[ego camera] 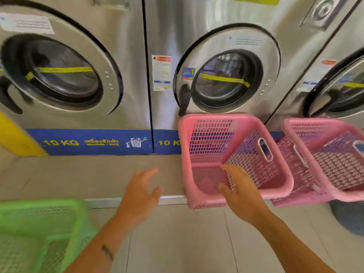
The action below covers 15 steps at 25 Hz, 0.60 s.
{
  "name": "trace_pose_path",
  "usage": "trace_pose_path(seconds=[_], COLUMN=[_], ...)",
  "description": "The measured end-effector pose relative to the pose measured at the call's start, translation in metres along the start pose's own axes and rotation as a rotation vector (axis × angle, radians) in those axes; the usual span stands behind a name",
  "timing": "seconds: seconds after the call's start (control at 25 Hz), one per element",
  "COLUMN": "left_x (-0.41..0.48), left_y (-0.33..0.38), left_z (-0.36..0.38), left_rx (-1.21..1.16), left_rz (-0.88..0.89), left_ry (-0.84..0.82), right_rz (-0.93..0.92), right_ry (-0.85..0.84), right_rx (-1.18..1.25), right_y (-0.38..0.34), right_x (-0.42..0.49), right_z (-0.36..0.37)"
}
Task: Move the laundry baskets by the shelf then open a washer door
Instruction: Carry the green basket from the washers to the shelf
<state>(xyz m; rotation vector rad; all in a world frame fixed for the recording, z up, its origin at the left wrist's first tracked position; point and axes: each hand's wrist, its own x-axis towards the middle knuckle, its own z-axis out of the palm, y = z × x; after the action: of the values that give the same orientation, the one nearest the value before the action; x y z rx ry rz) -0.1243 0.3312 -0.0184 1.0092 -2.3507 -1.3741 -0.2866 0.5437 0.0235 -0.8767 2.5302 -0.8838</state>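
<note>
Both hands are open. The left hand [140, 194] hangs over the floor [177, 243] with its fingers spread and holds nothing. The right hand [241, 196] reaches with straight fingers to the near rim of a pink basket [184, 154]; whether it touches the rim, I cannot tell.

Behind stand steel washers in a row. The left washer [128, 107] and the middle washer [275, 20] both have their round doors closed. The pink basket is tilted in front of the middle washer, below its door [226, 79]. A second pink basket [307, 138] is just beside it on the right. A green basket [39, 223], blurred, is at the lower left, well apart. A black handle [185, 99] sits on the left side of this door.
</note>
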Motion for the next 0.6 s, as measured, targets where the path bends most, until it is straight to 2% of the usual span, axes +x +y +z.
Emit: trace_pose_path(seconds=[0.12,0.24,0.44,0.6], left_x=[0.048,0.094,0.132,0.133], left_y=[0.052,0.068,0.053,0.039], left_z=[0.083,0.135,0.157,0.155], left_rx=[0.078,0.277,0.599,0.661], left_rz=[0.015,-0.011,-0.069,-0.016], left_ry=[0.024,0.010,0.064,0.083], right_rz=[0.079,0.161,0.270,0.388], right_ry=[0.059,0.080,0.010,-0.025], right_rx=[-0.099,-0.211,-0.223,-0.133], right_y=[0.082,0.148,0.209,0.221], right_x=[0.039,0.074,0.134,0.163], right_z=[-0.053,-0.090,-0.112,-0.110])
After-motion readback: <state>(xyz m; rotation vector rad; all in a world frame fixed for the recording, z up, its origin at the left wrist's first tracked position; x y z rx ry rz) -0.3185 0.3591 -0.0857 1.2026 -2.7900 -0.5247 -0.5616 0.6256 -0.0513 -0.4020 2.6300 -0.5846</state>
